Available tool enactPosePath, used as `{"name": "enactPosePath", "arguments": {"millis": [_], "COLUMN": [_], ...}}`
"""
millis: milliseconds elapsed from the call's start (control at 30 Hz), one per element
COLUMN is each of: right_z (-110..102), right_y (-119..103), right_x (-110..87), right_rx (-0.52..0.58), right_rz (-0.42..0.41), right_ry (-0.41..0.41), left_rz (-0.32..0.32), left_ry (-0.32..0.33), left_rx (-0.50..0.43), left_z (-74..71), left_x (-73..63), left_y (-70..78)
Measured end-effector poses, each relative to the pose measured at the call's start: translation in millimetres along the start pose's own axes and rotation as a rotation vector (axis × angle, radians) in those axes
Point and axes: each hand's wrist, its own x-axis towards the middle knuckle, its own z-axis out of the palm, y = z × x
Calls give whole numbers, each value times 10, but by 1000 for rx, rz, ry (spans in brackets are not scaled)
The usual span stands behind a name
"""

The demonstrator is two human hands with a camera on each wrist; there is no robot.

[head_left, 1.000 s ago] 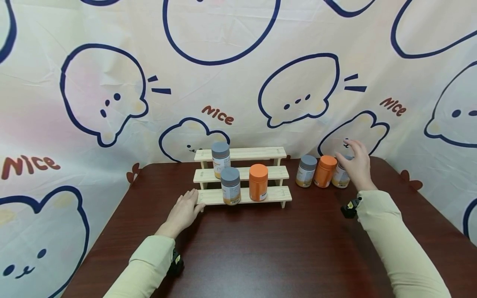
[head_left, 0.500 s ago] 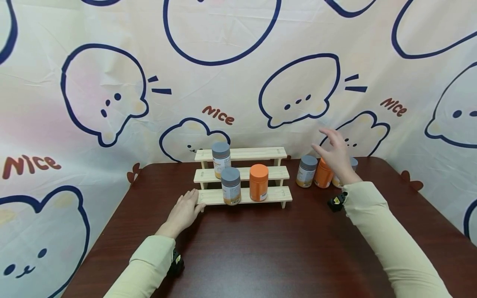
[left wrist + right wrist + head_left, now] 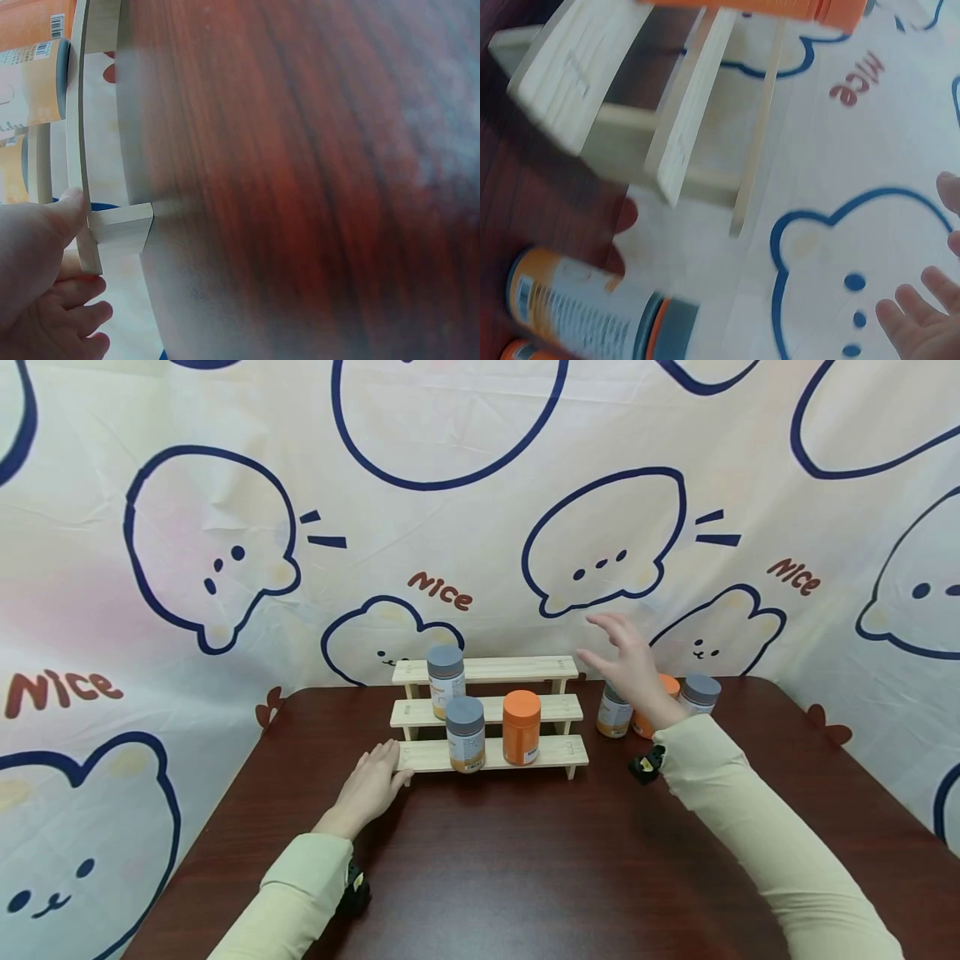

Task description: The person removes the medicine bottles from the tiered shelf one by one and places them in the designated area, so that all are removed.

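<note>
Upright on the table (image 3: 510, 877), the nearest grey-lidded jar (image 3: 614, 718) lies below the raised, empty right hand (image 3: 628, 665), its fingers spread apart, while the farther left hand (image 3: 367, 785) pinches the wooden rack (image 3: 525, 668) by its lowest step.

"Nice" (image 3: 63, 686) was the only word I could make out, in reddish-brown on the cartoon backdrop (image 3: 480, 539). It popped up three times: big on the left, smaller near the middle, and again off to the right. The grey-lidded jars (image 3: 466, 748) and orange jars (image 3: 521, 731) had labels, some with barcodes (image 3: 43, 50), but that print was too tiny or blurry.
</note>
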Motion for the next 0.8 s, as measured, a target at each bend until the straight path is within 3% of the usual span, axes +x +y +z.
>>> {"name": "enactPosePath", "arguments": {"millis": [300, 500, 800], "right_z": [231, 400, 664], "right_y": [-275, -445, -679], "right_x": [92, 156, 231], "right_rx": [42, 41, 124], "right_rz": [-67, -63, -82], "right_ry": [-61, -138, -208], "left_rz": [2, 10, 10], "left_ry": [-3, 2, 1], "left_rx": [1, -6, -6], "left_z": [-2, 2, 3], "left_x": [10, 0, -4], "left_y": [4, 7, -7]}}
